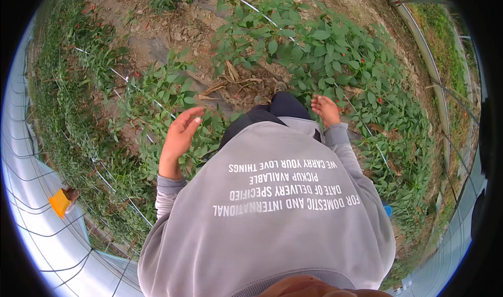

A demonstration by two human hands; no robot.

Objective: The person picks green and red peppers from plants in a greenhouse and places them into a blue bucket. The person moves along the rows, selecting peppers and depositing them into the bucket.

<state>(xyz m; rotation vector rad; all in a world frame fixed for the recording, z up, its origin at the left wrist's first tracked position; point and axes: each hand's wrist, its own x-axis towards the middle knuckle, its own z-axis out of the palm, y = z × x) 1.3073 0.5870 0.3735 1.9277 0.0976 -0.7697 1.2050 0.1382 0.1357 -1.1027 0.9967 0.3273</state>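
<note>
My left hand [182, 132] hovers beside a leafy pepper plant [171, 82] on the left row, thumb apart from the fingers, and I see nothing in it. On the other side, my right hand [325, 109] is near the foliage of the right pepper row [334, 57], its fingers curled inward. Whether something small is pinched there cannot be made out. Small red peppers [380, 100] show among the leaves on the right. Between the rows, dry husk-like leaves [232, 72] lie on the soil in front of my shoes [280, 86].
White support strings [255, 9] run along the rows. Dark plastic mulch [155, 47] partly covers the soil. A metal pipe [426, 53] borders the right side. Far left, a yellow object [59, 203] stands out against the plastic greenhouse film [31, 179]. A blue object [388, 211] peeks out at right.
</note>
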